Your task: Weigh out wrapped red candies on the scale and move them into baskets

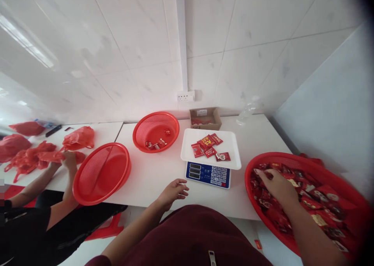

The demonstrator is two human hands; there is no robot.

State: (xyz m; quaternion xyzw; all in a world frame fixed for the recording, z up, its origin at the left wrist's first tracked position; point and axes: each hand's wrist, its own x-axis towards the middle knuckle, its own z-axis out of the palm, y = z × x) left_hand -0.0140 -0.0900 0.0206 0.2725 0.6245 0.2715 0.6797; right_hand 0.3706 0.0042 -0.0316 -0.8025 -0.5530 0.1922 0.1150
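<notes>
Three red baskets [112, 174] — one scale [208, 175]

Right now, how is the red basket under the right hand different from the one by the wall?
The right basket is heaped with packets; the wall basket holds just a few. The person's right hand is in the right basket, while no hand is in the wall basket. Both are red with mesh sides.

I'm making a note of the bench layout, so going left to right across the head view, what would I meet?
Red plastic bags → nearer red mesh basket → farther red mesh basket → digital scale → big red basket heaped with red packets.
</notes>
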